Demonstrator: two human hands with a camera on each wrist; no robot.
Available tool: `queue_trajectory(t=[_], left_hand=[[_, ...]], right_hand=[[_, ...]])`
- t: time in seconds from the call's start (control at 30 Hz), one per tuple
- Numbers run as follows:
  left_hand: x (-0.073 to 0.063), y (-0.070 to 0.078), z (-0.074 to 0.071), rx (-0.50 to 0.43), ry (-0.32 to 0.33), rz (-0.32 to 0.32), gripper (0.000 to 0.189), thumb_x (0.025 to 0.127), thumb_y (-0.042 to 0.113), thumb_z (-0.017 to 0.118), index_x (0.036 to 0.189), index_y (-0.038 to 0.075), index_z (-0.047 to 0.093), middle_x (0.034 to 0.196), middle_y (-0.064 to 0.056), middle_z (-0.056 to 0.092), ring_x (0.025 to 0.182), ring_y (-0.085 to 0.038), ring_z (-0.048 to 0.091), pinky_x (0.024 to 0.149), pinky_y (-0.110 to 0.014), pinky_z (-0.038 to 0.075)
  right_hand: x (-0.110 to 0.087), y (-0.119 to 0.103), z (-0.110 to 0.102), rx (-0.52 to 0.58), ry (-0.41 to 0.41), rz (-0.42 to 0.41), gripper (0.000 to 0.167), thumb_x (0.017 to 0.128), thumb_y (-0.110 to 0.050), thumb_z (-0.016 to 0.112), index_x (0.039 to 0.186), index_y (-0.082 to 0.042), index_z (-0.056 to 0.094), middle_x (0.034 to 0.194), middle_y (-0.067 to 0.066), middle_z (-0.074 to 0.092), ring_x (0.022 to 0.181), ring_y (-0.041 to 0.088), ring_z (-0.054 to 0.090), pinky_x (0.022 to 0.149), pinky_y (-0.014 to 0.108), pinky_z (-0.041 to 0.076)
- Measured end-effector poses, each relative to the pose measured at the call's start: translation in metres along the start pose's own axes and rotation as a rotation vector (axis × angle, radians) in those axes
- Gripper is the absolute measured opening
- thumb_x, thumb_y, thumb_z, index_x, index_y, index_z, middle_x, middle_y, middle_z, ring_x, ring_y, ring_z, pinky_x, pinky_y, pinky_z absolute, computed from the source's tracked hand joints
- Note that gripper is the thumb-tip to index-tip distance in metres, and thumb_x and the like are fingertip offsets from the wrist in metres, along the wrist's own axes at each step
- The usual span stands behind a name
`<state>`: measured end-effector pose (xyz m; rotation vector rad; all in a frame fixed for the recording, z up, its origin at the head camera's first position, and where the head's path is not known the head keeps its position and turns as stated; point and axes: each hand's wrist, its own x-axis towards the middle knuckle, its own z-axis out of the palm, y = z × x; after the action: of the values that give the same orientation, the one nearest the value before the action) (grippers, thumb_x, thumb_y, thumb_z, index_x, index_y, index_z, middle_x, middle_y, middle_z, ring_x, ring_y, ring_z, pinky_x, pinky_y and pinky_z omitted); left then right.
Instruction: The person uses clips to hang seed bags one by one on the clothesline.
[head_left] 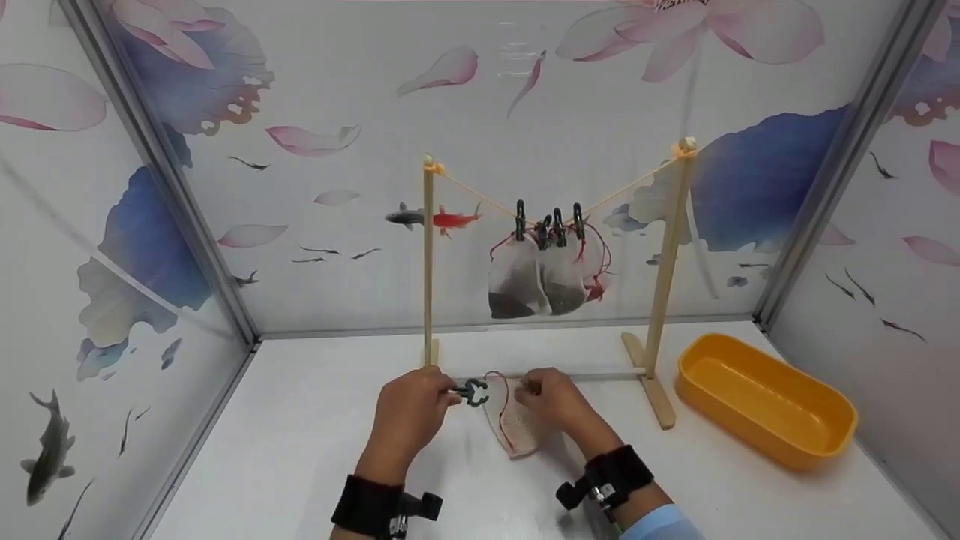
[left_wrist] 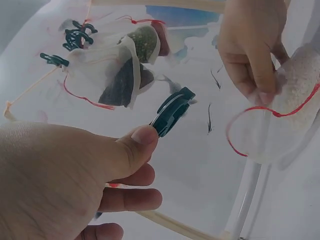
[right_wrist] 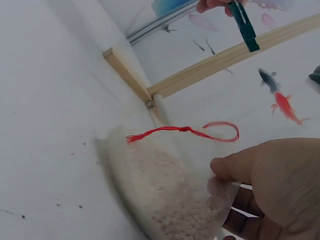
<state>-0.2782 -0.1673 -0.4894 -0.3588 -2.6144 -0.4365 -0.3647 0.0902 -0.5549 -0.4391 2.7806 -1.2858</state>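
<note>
Between thumb and forefinger, my left hand (head_left: pixel 411 409) pinches a dark green clothespin (left_wrist: pixel 172 111), held up off the table and a little left of a small drawstring bag (head_left: pixel 517 431). Thin, see-through cloth makes up this bag, with pale grains inside and a red cord (right_wrist: pixel 185 129) lying loose across it. My right hand (head_left: pixel 559 397) grips the bag by its cloth near the upper edge, thumb against fingers. In the right wrist view the grains sit in the lower part of the bag. The clothespin and the bag are apart.
Behind the hands, a cord (head_left: pixel 480 196) sags between two wooden posts (head_left: pixel 428 262). Several filled bags (head_left: pixel 517 281) hang from it by dark clips (head_left: pixel 520 220). A white bar (head_left: pixel 600 373) joins the posts low down. At right stands a yellow tray (head_left: pixel 739 431).
</note>
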Motion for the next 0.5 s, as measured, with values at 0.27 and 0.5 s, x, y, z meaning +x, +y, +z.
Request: queue_trajectory(t=[0.27,0.5], left_hand=[[0.005,-0.008,-0.012,0.003,0.17,0.048,0.015,0.094,0.024,0.094,0.104,0.015,0.088,0.093,0.003,0.081,0.085,-0.013,0.082,0.07,-0.029,0.065],[0.046,-0.005,-0.054,0.063,0.348,0.153,0.013,0.097,0.021,0.091,0.102,0.01,0.087,0.086,-0.002,0.078,0.074,-0.018,0.077,0.059,-0.031,0.061]], right_hand=[[-0.021,-0.048,-0.037,-0.073,0.12,-0.031,0.011,0.107,-0.019,0.08,0.106,-0.01,0.088,0.094,0.002,0.077,0.081,0.015,0.062,0.071,0.035,0.054],[-0.01,-0.099,-0.058,0.174,0.29,-0.195,0.017,0.112,-0.023,0.075,0.111,-0.011,0.087,0.071,0.0,0.071,0.058,0.013,0.054,0.055,0.027,0.042]])
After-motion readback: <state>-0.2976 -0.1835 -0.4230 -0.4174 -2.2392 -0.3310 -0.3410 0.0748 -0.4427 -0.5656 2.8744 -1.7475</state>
